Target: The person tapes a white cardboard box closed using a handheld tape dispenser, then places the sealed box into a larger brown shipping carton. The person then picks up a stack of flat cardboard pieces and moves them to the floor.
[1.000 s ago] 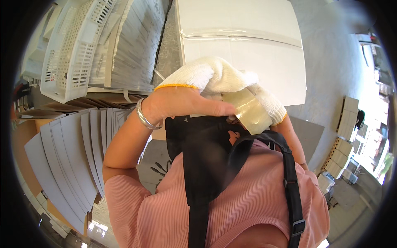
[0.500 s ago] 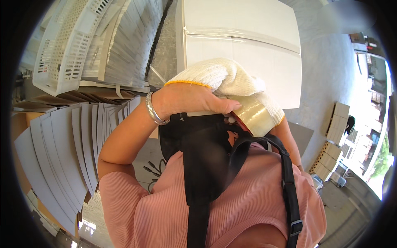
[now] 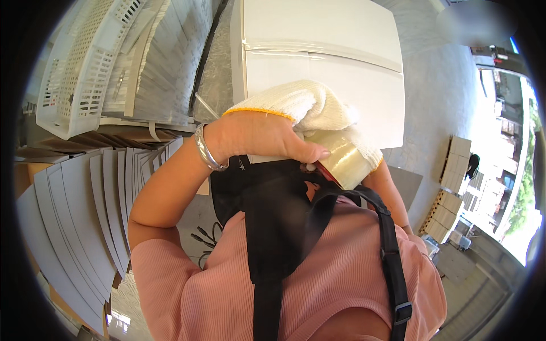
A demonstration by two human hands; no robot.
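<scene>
On the white box's near side, the tape roll is clasped by the curled left hand; the right hand, mostly hidden, cannot be judged. Tape is apparently being readied; steadying seems called for.

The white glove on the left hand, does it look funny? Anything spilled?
Yes, a bit odd: the white glove covers the left hand only partly. Its yellow edge crosses the back of the hand, and the thumb sticks out bare. I see no spill.

There are two gloves, one tape roll, one bracelet and one taped white carton.
</scene>
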